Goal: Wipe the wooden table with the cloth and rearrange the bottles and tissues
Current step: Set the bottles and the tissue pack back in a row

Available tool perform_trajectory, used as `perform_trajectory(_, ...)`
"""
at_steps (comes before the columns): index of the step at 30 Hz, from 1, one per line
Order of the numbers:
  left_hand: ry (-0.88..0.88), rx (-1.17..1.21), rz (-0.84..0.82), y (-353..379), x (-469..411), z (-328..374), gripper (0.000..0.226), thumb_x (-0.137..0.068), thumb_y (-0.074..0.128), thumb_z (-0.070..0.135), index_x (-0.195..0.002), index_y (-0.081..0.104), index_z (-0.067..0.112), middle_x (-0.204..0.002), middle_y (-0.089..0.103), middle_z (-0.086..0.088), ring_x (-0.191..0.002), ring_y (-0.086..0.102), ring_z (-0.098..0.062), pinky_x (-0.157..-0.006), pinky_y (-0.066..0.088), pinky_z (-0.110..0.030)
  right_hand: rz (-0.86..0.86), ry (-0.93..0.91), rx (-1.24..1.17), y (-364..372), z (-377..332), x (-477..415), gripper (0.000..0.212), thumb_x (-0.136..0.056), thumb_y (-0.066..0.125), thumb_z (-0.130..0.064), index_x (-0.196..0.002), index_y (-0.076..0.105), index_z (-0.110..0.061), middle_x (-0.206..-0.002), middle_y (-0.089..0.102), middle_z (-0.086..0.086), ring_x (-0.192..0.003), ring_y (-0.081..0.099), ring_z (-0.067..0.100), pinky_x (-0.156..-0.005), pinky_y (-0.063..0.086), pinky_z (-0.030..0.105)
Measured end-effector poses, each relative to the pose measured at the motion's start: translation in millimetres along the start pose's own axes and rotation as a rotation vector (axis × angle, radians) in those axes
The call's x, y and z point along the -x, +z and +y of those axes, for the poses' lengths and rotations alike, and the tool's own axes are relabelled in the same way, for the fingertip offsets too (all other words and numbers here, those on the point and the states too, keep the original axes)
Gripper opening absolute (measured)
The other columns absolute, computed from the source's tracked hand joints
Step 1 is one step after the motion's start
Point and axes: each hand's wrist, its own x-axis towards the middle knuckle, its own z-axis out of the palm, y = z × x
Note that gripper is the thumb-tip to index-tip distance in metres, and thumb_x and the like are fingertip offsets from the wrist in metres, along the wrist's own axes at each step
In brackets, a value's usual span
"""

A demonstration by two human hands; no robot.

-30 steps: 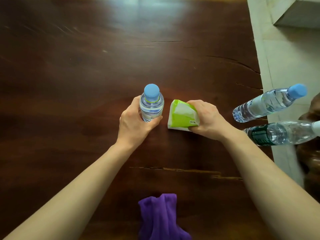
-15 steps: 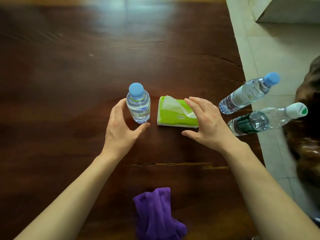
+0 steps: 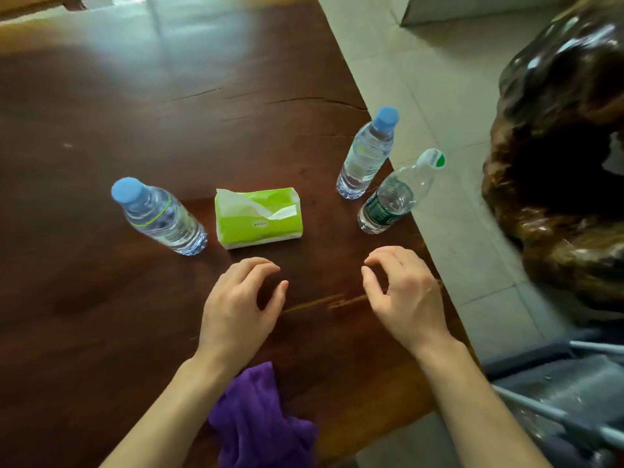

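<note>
from the head camera, both the left hand (image 3: 236, 298) and right hand (image 3: 405, 292) hover half-curled and empty above the table (image 3: 101, 298), so the cloth (image 3: 260, 420) near the left wrist is best grasped next, sweeping around the tissues (image 3: 258, 216) and bottles (image 3: 158, 216).

You have let go of the blue-capped bottle (image 3: 162, 217) and the tissue pack (image 3: 259, 217). Your left hand (image 3: 236, 309) and right hand (image 3: 405, 295) have drawn back, empty.

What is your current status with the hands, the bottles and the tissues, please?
Left hand and right hand both empty, fingers curled. Tissue pack flat between upright bottles. Purple cloth idle at near edge. Nothing blocking.
</note>
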Motion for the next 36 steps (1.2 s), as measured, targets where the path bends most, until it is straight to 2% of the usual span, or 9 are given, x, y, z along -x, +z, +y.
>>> perform_trajectory(4,-0.073,0.16,-0.011,23,-49,32,0.016,-0.09,0.072,0.024,-0.103,0.07,0.016,-0.1,0.07,0.004,-0.091,0.067,-0.012,-0.082,0.056,-0.036,0.143,0.337,-0.245,-3,24,-2,0.01,-0.094,0.068,-0.024,-0.103,0.071,-0.02,-0.101,0.073,-0.002,-0.087,0.065,0.009,-0.074,0.041,0.002)
perform_trajectory(8,-0.2,0.376,-0.038,49,-102,56,0.023,-0.088,0.074,0.021,-0.11,0.066,0.016,-0.1,0.07,0.0,-0.089,0.068,-0.014,-0.08,0.058,-0.038,0.224,0.528,-0.459,6,42,-24,0.034,-0.09,0.073,-0.03,-0.12,0.062,-0.023,-0.113,0.069,-0.004,-0.096,0.068,0.012,-0.083,0.056,0.021)
perform_trajectory(14,-0.195,0.305,-0.103,82,-169,65,0.068,-0.078,0.083,0.029,-0.136,0.051,0.015,-0.127,0.061,-0.003,-0.11,0.061,-0.016,-0.094,0.053,-0.04,0.178,0.433,-0.499,17,61,-62,0.075,-0.075,0.08,-0.046,-0.139,0.046,-0.024,-0.135,0.059,-0.003,-0.119,0.059,0.011,-0.092,0.044,0.011)
perform_trajectory(18,-0.189,0.349,-0.189,96,-202,64,0.087,-0.073,0.087,0.031,-0.146,0.042,0.019,-0.14,0.057,0.0,-0.126,0.057,-0.017,-0.105,0.048,-0.041,0.166,0.346,-0.518,19,65,-78,0.079,-0.071,0.08,-0.051,-0.138,0.048,-0.024,-0.131,0.061,-0.006,-0.12,0.059,0.011,-0.1,0.049,0.021)
perform_trajectory(21,-0.188,0.458,-0.225,103,-213,64,0.077,-0.072,0.086,0.029,-0.139,0.049,0.024,-0.125,0.068,0.004,-0.115,0.065,-0.017,-0.1,0.052,-0.044,0.173,0.336,-0.514,17,65,-85,0.074,-0.07,0.078,-0.054,-0.133,0.052,-0.025,-0.125,0.064,-0.01,-0.111,0.061,0.006,-0.091,0.038,-0.001)
perform_trajectory(23,-0.181,0.478,-0.221,107,-215,66,0.07,-0.072,0.086,0.028,-0.134,0.053,0.023,-0.115,0.072,0.005,-0.107,0.069,-0.015,-0.096,0.055,-0.044,0.177,0.34,-0.513,15,66,-87,0.071,-0.07,0.076,-0.057,-0.13,0.053,-0.026,-0.122,0.066,-0.01,-0.106,0.061,0.004,-0.086,0.035,-0.005)
perform_trajectory(25,-0.178,0.458,-0.19,109,-215,69,0.064,-0.072,0.085,0.03,-0.128,0.056,0.024,-0.108,0.074,0.006,-0.1,0.07,-0.014,-0.092,0.056,-0.043,0.173,0.346,-0.515,16,66,-87,0.069,-0.07,0.078,-0.055,-0.128,0.053,-0.027,-0.119,0.068,-0.01,-0.106,0.064,0.007,-0.086,0.04,0.0)
perform_trajectory(29,-0.148,0.339,-0.103,105,-205,70,0.057,-0.069,0.082,0.037,-0.12,0.06,0.026,-0.096,0.075,0.007,-0.088,0.072,-0.017,-0.084,0.056,-0.04,0.204,0.35,-0.51,18,66,-84,0.063,-0.073,0.083,-0.047,-0.124,0.055,-0.022,-0.115,0.069,-0.007,-0.105,0.067,0.013,-0.093,0.054,0.03)
perform_trajectory(36,-0.146,0.435,-0.029,86,-146,63,0.059,-0.068,0.085,0.033,-0.121,0.061,0.021,-0.099,0.075,0.005,-0.085,0.074,-0.014,-0.076,0.059,-0.042,0.209,0.349,-0.596,-1,53,-59,0.065,-0.071,0.083,-0.055,-0.122,0.056,-0.025,-0.115,0.07,-0.008,-0.107,0.068,0.006,-0.09,0.053,0.015)
